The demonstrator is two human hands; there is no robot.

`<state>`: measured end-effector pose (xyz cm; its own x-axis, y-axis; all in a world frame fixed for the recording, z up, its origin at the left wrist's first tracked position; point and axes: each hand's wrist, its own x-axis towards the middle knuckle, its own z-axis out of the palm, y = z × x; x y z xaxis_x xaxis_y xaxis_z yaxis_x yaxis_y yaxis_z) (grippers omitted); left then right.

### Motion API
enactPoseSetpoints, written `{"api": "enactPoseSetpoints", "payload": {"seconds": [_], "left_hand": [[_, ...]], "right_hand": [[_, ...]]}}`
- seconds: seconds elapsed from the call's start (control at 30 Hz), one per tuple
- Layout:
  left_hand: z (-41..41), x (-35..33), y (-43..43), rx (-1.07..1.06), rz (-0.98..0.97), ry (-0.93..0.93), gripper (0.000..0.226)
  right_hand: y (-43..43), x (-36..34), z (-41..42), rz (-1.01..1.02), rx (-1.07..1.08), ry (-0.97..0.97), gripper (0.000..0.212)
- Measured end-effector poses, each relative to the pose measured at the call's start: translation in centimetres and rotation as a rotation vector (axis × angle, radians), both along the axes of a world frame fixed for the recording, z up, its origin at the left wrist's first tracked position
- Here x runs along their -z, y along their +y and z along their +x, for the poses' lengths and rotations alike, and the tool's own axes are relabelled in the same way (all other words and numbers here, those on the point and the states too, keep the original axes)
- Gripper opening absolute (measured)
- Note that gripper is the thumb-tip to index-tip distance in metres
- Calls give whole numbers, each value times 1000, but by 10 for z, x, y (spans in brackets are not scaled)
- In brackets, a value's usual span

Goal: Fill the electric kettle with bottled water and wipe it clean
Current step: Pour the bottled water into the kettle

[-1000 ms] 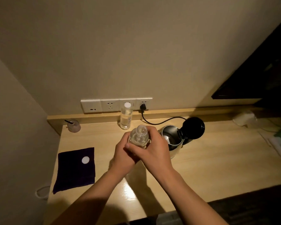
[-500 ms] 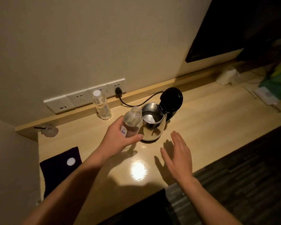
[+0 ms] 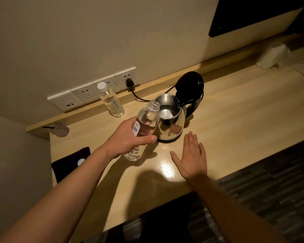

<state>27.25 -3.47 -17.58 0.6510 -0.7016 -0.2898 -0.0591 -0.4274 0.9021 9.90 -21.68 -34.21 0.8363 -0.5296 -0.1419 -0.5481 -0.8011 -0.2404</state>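
We hold the uncapped bottle [image 3: 146, 127] beside the open kettle [image 3: 170, 120] on the desk [image 3: 235, 111].
Our left hand [image 3: 128, 137] grips it, blue label print unreadable; right hand [image 3: 191, 160] flat, fingers straight; a capped bottle [image 3: 111, 100] stands by the sockets [image 3: 88, 95].

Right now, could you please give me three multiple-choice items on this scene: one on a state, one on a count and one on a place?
1. The kettle has its lid:
A. shut
B. raised open
C. taken off

2. How many water bottles are in view?
A. one
B. two
C. three

3. Where is the capped bottle?
A. inside the kettle
B. behind the kettle's lid
C. by the wall sockets

Answers:
1 B: the lid stands up behind the open mouth.
2 B: the uncapped bottle in the left hand, plus the capped one.
3 C: it stands upright just in front of the sockets.
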Motion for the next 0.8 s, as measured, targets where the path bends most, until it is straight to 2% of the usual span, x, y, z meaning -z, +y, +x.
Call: {"api": "enactPoseSetpoints", "payload": {"seconds": [0.13,0.43,0.8], "left_hand": [[4,-2,-3,50,57,12,34],[13,-10,-6,72,129,58,40],[33,-13,-3,173,189,96,84]], "right_hand": [[-1,2,-1,-32,-10,19,94],[-3,5,-1,0,-23,33,93],[-3,5,0,-12,-11,18,93]]}}
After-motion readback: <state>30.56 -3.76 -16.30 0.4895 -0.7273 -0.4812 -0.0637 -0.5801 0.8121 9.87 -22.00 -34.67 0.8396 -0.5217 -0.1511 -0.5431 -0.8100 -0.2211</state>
